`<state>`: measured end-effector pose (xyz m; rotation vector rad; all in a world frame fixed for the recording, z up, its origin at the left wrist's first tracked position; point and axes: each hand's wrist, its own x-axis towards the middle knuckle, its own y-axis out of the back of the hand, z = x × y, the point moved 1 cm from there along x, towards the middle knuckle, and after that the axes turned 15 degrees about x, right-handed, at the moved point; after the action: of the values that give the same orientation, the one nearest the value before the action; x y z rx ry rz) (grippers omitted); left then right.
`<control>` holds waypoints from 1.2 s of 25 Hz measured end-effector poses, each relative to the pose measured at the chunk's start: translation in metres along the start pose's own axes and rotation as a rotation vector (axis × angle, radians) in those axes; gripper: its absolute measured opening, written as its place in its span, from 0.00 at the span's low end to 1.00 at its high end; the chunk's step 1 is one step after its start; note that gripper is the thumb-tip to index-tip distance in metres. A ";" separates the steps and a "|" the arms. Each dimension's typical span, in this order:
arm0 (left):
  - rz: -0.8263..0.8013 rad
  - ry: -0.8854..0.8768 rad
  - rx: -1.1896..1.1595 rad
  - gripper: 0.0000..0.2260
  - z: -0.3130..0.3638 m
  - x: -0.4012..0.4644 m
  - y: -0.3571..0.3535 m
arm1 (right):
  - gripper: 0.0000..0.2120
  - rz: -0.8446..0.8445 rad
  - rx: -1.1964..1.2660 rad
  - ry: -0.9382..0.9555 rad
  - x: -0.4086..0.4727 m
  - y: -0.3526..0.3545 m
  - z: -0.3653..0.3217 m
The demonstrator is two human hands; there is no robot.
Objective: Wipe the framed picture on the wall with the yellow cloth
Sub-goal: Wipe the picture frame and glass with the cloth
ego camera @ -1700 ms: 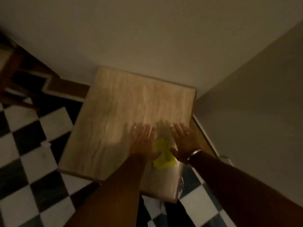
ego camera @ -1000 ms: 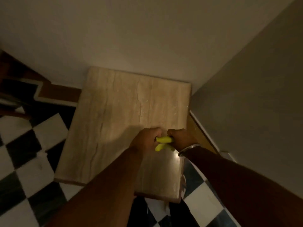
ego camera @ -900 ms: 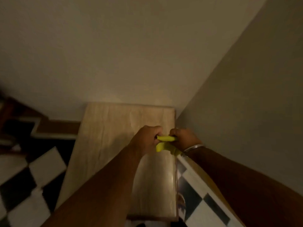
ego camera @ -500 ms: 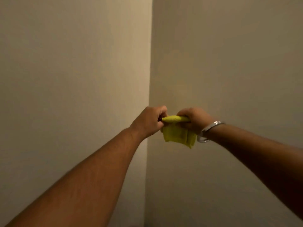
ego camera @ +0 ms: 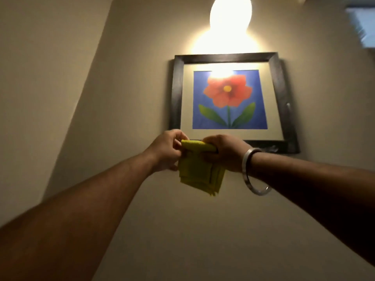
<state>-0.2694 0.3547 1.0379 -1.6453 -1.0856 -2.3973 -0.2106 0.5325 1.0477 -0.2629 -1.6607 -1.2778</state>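
A picture of a red flower on blue, in a dark frame (ego camera: pixel 228 98), hangs on the beige wall above my hands. The yellow cloth (ego camera: pixel 199 173) is folded and hangs down in front of the wall, just below the frame's lower left corner. My left hand (ego camera: pixel 166 151) grips the cloth's top edge on the left. My right hand (ego camera: pixel 225 152), with a silver bangle on the wrist, grips the same edge on the right. Both arms are stretched up and forward. The cloth is apart from the glass.
A bright lamp (ego camera: pixel 230 19) glares on the wall directly above the frame and reflects in its glass. A wall corner (ego camera: pixel 87 82) runs to the left of the picture. A blurred pale opening (ego camera: pixel 363 23) shows at the top right.
Both hands took the cloth off the low wooden table and raised it together. The view swung up from the table and floor to the wall, bringing the picture and lamp into sight.
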 end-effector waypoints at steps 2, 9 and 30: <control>0.083 -0.038 -0.068 0.10 0.022 0.035 -0.009 | 0.05 0.055 -0.111 0.025 0.014 0.033 0.024; 0.165 -0.136 0.068 0.09 0.026 0.109 -0.048 | 0.28 0.347 -0.161 -0.063 0.033 0.036 0.091; 0.681 -0.255 0.954 0.37 -0.076 0.120 -0.070 | 0.31 0.575 -0.445 0.087 0.033 -0.053 0.130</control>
<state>-0.4109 0.4060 1.0862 -1.5603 -1.1520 -1.0118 -0.3354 0.6057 1.0459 -0.8722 -1.0903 -1.1689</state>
